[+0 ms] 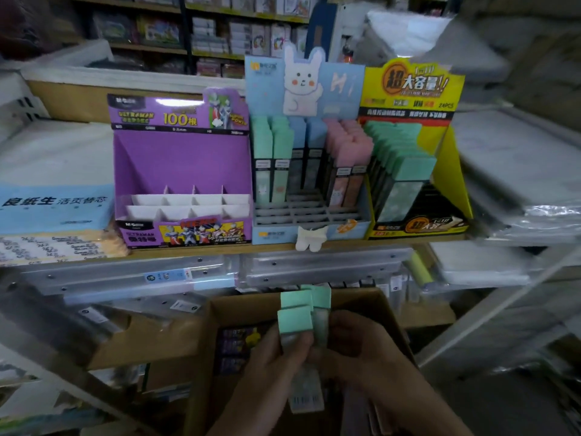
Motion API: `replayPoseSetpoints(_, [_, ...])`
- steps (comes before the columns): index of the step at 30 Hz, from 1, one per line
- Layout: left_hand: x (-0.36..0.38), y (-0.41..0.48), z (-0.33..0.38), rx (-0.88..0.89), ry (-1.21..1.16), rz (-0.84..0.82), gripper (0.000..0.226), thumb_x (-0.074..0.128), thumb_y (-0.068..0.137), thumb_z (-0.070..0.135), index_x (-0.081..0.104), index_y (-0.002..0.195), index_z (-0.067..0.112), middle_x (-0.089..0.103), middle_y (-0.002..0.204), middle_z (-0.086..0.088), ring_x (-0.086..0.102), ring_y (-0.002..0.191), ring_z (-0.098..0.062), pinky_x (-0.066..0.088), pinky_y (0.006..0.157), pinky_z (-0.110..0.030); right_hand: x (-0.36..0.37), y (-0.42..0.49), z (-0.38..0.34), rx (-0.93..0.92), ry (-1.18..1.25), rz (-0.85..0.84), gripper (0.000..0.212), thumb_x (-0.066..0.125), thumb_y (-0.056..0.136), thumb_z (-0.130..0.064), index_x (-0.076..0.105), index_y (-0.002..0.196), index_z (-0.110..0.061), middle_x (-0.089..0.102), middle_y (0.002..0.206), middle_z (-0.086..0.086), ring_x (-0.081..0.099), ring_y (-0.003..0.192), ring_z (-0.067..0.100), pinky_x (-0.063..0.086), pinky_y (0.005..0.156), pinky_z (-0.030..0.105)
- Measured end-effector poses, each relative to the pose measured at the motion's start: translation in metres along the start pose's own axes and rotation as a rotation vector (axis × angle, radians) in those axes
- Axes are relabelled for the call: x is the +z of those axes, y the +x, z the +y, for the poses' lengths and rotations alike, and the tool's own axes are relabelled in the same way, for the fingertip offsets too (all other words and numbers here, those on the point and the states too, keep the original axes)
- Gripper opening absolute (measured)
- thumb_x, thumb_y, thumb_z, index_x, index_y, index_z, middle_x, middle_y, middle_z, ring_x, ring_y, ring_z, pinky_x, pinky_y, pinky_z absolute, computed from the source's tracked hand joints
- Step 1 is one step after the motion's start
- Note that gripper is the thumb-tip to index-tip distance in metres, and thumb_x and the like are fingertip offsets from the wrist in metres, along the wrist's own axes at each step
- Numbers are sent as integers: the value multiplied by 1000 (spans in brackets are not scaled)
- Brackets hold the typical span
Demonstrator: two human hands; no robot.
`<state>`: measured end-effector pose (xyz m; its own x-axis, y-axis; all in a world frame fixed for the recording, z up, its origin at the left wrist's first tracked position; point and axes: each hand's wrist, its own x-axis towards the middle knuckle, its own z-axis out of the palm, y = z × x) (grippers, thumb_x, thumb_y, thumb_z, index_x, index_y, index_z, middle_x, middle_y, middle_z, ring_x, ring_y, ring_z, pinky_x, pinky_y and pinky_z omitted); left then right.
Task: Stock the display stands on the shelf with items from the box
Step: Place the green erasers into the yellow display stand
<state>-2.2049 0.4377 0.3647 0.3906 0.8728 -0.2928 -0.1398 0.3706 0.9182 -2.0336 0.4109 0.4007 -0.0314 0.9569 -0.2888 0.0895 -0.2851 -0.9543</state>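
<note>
Left stand (182, 165): purple, white dividers (188, 204), yellow "100", multicolour hero art on front. Mid stand (261, 86): pale blue w/ white bunny (301, 86), pink cheeks; mint packs (272, 136), blue packs (309, 133), pink packs (349, 136). Right stand (452, 171): yellow & black; speckled mint-top packs (415, 168). Box (386, 313): brown cardboard. Held packs (295, 319): mint caps.

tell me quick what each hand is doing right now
Left hand: gripping the green-topped packs.
Right hand: curled round the same packs from the other side.
</note>
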Motion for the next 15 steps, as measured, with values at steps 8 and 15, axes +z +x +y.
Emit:
replayPoseSetpoints(8, [82,-4,29,204,-41,176,45,74,73,51,66,116,58,72,116,26,67,108,6,50,96,-31,-79,-3,-43,-243,-149,101,26,57,97,-41,74,106,-24,78,95,4,75,90,25,59,79,51])
replayPoseSetpoints(15, [130,12,49,358,-43,291,42,75,65,44,75,107,49,77,109,15,74,100,-7,58,79,-25,-152,-18,-91,-480,-142,42,41,64,90,-49,72,93,-10,70,71,4,63,65,6,45,58,20])
